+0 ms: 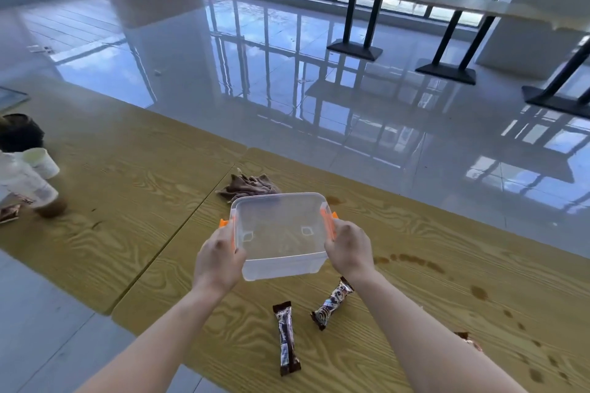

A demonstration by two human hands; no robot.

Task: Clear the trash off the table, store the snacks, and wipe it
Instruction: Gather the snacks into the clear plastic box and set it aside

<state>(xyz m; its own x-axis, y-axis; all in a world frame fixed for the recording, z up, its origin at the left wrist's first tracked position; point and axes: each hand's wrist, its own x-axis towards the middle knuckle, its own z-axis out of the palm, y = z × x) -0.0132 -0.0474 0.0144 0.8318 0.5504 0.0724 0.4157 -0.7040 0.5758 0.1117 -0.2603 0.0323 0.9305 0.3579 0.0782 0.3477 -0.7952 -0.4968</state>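
Observation:
A clear plastic box [281,233] with orange side clips is held over the wooden table [134,201]; its inside looks empty. My left hand [218,260] grips its left side and my right hand [348,249] grips its right side. Two dark wrapped snack bars lie on the table below the box, one bar [286,338] lengthwise and another bar [332,303] slanted. A third wrapper [469,340] shows partly behind my right forearm. A crumpled brown cloth [247,187] lies just beyond the box. Brown spill stains [412,260] dot the table to the right.
At the far left of the table are toppled plastic cups [32,175], a brown spill [51,209] and a wrapper [9,212]. A seam [191,210] joins two tabletops. Beyond lies glossy tiled floor, with black-legged tables [447,35] by the windows.

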